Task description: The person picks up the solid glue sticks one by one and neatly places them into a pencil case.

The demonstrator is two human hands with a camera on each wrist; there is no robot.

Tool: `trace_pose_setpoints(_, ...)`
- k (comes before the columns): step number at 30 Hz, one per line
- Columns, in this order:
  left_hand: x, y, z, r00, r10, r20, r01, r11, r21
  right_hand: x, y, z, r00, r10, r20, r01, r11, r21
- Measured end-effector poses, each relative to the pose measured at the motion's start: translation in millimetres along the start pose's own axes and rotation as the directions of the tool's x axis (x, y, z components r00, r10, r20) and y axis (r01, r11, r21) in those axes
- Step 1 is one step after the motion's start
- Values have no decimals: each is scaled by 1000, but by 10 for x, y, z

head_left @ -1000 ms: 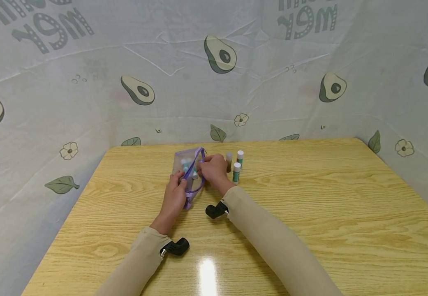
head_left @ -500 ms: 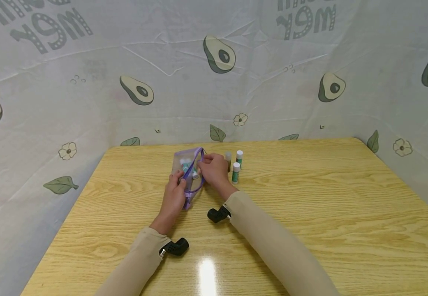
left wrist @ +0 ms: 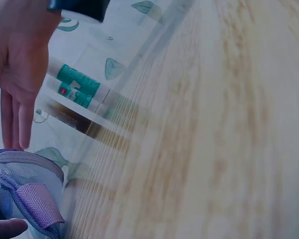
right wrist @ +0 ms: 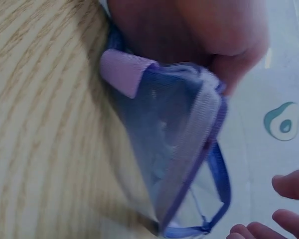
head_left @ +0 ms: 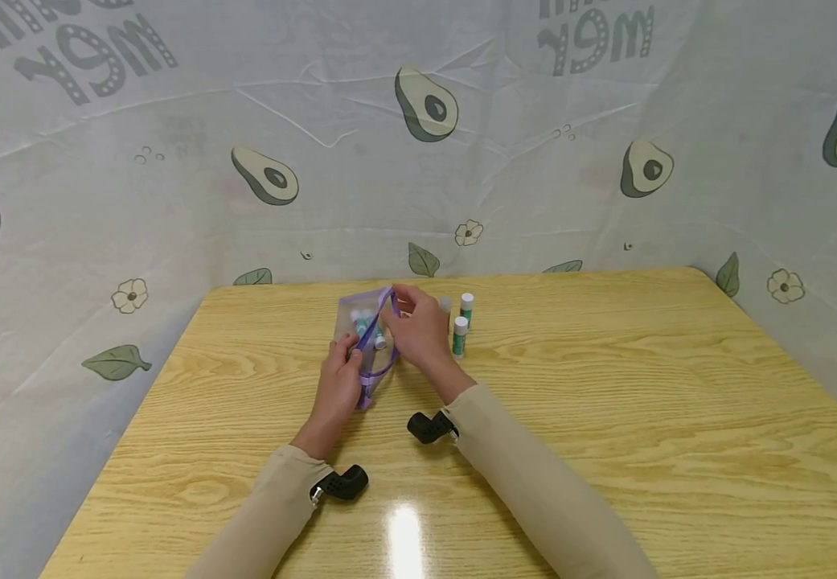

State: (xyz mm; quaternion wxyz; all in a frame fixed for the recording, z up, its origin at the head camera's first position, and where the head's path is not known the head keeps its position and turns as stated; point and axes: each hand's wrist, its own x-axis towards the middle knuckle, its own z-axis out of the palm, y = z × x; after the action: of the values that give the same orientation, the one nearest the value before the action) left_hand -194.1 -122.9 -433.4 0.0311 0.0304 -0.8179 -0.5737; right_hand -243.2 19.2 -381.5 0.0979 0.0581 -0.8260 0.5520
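A translucent mesh pouch with purple trim [head_left: 346, 310] lies on the table, its zip mouth spread to the right. My left hand [head_left: 339, 378] grips the pouch by its near side, thumb at the mouth's edge. Inside the pouch, glue sticks [head_left: 379, 338] show through the mesh. My right hand [head_left: 420, 326] is at the mouth, and in the right wrist view its thumb and fingers [right wrist: 292, 185] are apart with nothing between them. Just right of that hand stand two white-capped, green-labelled glue sticks [head_left: 459, 339] and a brown tube [left wrist: 72, 119], partly hidden by the hand in the head view.
The wood-grain table [head_left: 606, 402] stretches far to the right and toward me. A printed cloth [head_left: 519, 161] hangs along its back and sides. A black wrist-camera mount [head_left: 428, 427] juts from each sleeve.
My right hand has drawn back a little from the pouch's mouth and its fingers have spread. The glue stick inside now lies free of them. My left hand keeps its grip.
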Motion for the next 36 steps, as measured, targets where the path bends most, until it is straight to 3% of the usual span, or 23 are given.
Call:
trace_pose_setpoints(6,8,-22,7,1000,11,2,-11,1000,9,-81,-76,-137,996,-84,42,83,996,30)
trace_pose_setpoints(17,-18,27,-1,1000,9,-7,-9,1000,2,-112,-94,-324,985,-142,103,138,990,41)
trace_pose_setpoints(26,-5,4,2,1000,-20,7,20,1000,4,-102,-156,-467,972,-216,95,211,976,54)
trace_pose_setpoints(36,14,-16,8,1000,-11,-2,11,1000,14,-27,-167,-611,971,-227,72,222,972,80)
